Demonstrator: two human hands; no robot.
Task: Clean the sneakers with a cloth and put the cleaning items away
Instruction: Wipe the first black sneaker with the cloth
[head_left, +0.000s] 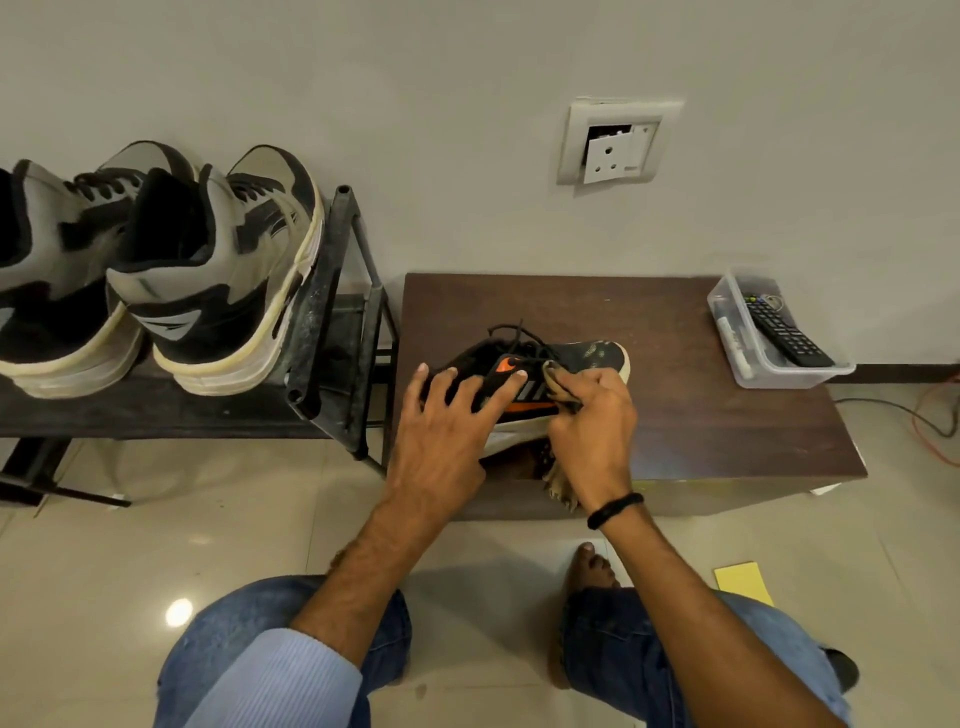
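Sneaker (592, 354): dark mesh upper, orange and white side marks, pale sole, loose black laces; tipped sideways on the table (685, 415), toe right, under my left hand (441, 421).
Cloth (560, 378): tan, bunched in my right hand (597, 431), pressed to the sneaker's side.

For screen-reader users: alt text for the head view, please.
A person's right hand holds a brown cloth against a dark sneaker on a low brown table, the left hand resting on it. Grey sneakers stand on a rack beside.

dark sneaker (587, 356) orange accents, tan cloth (563, 387), brown table (701, 415), grey-black shoes (208, 270).
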